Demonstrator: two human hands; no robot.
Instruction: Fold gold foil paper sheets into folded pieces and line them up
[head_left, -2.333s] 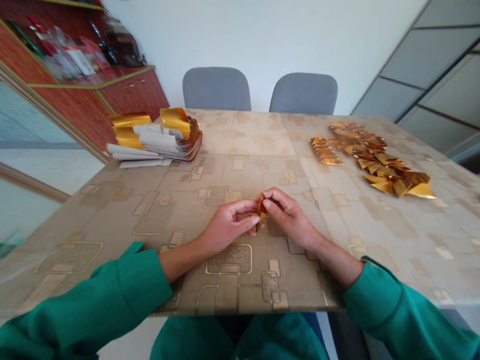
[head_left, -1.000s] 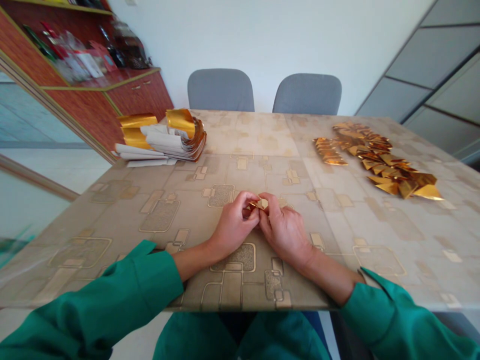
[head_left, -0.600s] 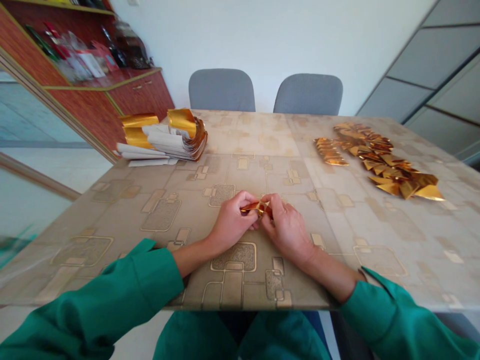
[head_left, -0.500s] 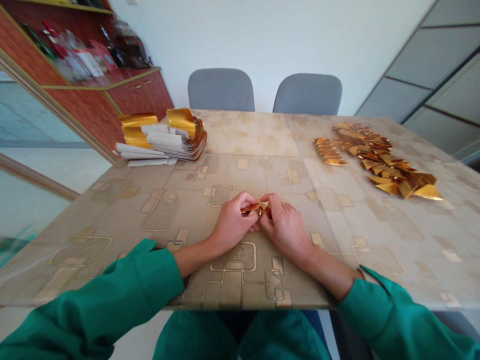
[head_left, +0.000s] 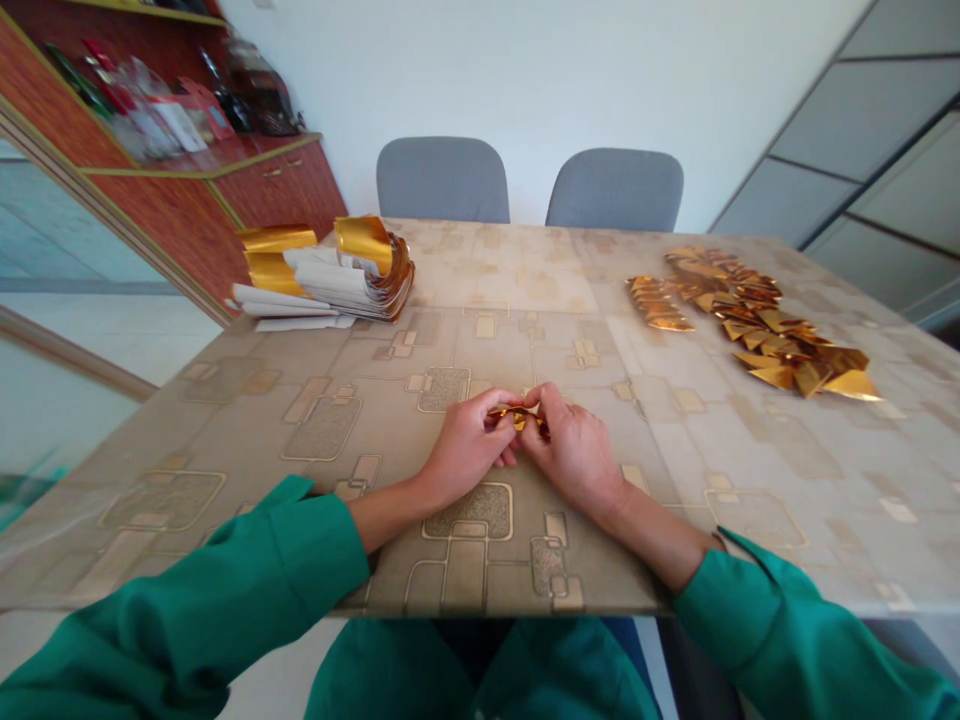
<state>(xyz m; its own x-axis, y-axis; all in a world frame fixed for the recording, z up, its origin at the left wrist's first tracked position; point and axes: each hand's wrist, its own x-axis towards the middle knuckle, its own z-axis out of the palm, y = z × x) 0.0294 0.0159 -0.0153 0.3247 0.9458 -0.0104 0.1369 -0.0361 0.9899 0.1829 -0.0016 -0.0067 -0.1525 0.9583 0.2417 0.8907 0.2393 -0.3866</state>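
The foil piece (head_left: 525, 419), standing upright a couple of seconds ago, is now lying crosswise between the left hand (head_left: 469, 440) and the right hand (head_left: 574, 455), just above the near part of the counter (head_left: 525, 345). The index fingers are closing in over its top, nearly meeting, so the work is apparently passing into pressing and shaping by both hands at once. The fingers of each hand are pinching the piece narrowly, mostly hiding its outline. What is showing is gleaming gold, creased and thin-edged. On the left, sheets (head_left: 337, 285) are curving in a loose stack, matt pale backs against glossy gold; on the right, folded pieces (head_left: 787, 345) are overlapping in sharp, shiny points.
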